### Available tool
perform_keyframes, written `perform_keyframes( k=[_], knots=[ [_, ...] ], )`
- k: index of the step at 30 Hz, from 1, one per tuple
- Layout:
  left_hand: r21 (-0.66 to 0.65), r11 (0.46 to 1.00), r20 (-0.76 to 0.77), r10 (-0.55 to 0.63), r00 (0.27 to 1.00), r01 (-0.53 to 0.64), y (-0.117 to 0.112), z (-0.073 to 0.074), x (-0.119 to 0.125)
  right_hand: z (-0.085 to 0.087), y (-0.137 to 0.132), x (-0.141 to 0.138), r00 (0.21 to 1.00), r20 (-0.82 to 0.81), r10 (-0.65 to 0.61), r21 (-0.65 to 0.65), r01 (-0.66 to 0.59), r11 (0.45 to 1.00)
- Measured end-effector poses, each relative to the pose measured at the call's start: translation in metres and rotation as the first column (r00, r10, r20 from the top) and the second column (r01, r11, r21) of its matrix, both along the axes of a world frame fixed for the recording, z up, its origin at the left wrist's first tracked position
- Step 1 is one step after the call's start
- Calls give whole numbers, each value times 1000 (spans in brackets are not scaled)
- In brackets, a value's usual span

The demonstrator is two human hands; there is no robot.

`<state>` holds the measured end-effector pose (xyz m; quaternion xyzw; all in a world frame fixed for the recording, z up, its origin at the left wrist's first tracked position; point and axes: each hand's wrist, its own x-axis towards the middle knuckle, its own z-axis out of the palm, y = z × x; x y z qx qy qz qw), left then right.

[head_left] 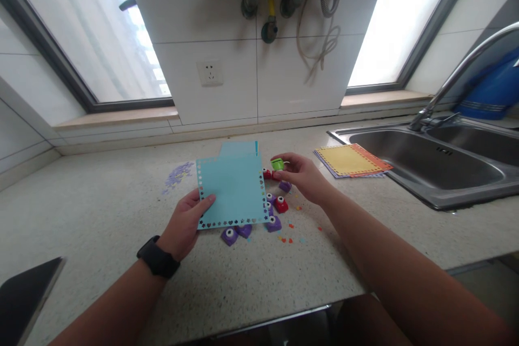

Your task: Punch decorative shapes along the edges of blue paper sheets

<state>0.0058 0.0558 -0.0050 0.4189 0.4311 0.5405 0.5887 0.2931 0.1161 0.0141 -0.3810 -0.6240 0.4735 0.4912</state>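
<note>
My left hand (188,221) grips a light blue sheet of paper (231,186) by its left edge, thumb on top. Small punched shapes run along the sheet's left, bottom and right borders. Just beyond its upper right corner, my right hand (304,175) pinches a green craft punch (278,164) between thumb and fingers. Purple punches (230,235) and a red punch (281,205) lie on the counter under and beside the sheet, some partly hidden by it. Behind it rests another light blue sheet (239,148).
A stack of yellow and orange punched sheets (344,159) lies by the steel sink (377,154). Purple paper bits (177,175) are heaped on the left, with orange bits (291,225) scattered on the right. A dark flat object (30,297) occupies the near left corner.
</note>
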Motion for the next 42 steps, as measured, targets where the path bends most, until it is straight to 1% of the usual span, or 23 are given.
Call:
perform_keyframes(
  k=[2,4,7,9,12,15,22,26,32,38,42],
  knots=[
    [4,1000,-7,0,1000,0,0,-1,-1,-3,1,0,997,-70,21,-17,-22,1000],
    [17,1000,-30,-6,1000,7,-1,-3,-2,-4,1,-1,991,-135,16,-5,-17,1000],
    [45,999,-119,-21,993,27,-3,-4,-2,-1,-2,-1,973,-227,35,30,-29,999],
    [59,998,-194,-20,981,32,-5,-3,-1,3,-6,-1,965,-254,67,54,-55,997],
    [80,997,-278,16,961,6,-9,1,2,8,-12,0,962,-248,117,97,-95,991],
    [115,993,-324,75,943,-40,-11,2,3,11,-16,1,956,-253,146,124,-117,985],
    [154,982,-380,158,911,-106,-10,-6,0,13,-19,1,932,-313,184,174,-134,976],
    [170,979,-406,171,898,-109,-10,-6,-1,13,-20,0,926,-311,215,172,-168,971],
    [191,975,-459,193,867,-116,-10,-2,2,14,-21,-3,929,-301,215,138,-181,974],
    [201,973,-472,194,860,-109,-11,-2,2,14,-22,-5,932,-293,213,146,-176,973],
    [191,977,-475,174,863,-92,-11,-3,1,11,-20,-5,944,-254,210,122,-184,975]
  ],
)
